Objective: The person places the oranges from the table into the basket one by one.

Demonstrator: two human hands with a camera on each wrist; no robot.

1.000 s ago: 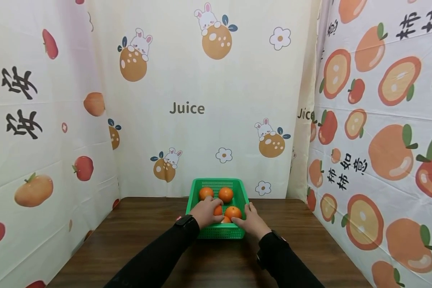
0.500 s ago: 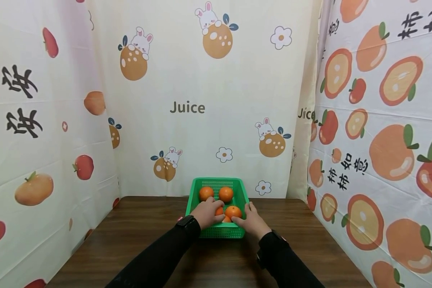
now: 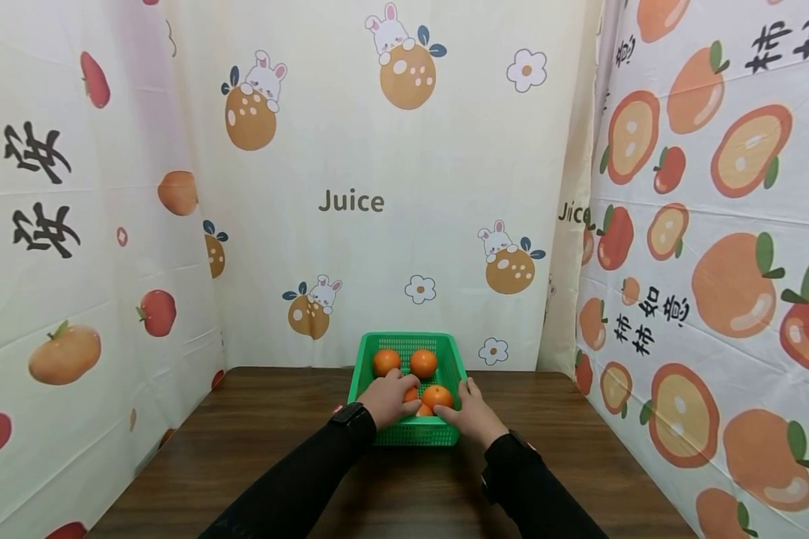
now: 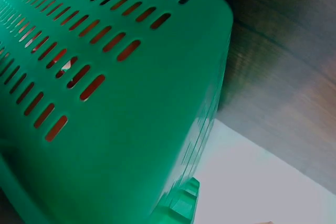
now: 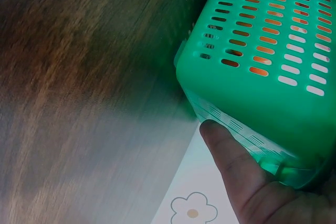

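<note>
A green plastic basket (image 3: 414, 434) with slotted walls stands on the table and holds several oranges. Over its left side reaches my left hand (image 3: 386, 398), fingers and thumb curled about an orange (image 3: 411, 394). My right hand (image 3: 475, 415) grips the right rim near the front corner, thumb inside and fingers outside. Beside that thumb lies another orange (image 3: 437, 396); two more, a left orange (image 3: 386, 362) and a right orange (image 3: 423, 364), sit at the back. The right wrist view shows a finger (image 5: 231, 163) along the outer wall. In the left wrist view the basket wall (image 4: 131, 108) hides most of the left hand.
The dark wooden table (image 3: 270, 434) extends to both sides of the basket. Behind it hangs a cream cloth (image 3: 350, 247) with printed rabbits and fruit, and fruit-printed cloths flank both sides. A small red thing (image 3: 337, 409) shows beside the left wrist.
Both hands and the basket keep their places. Only the head view has shifted very slightly.
</note>
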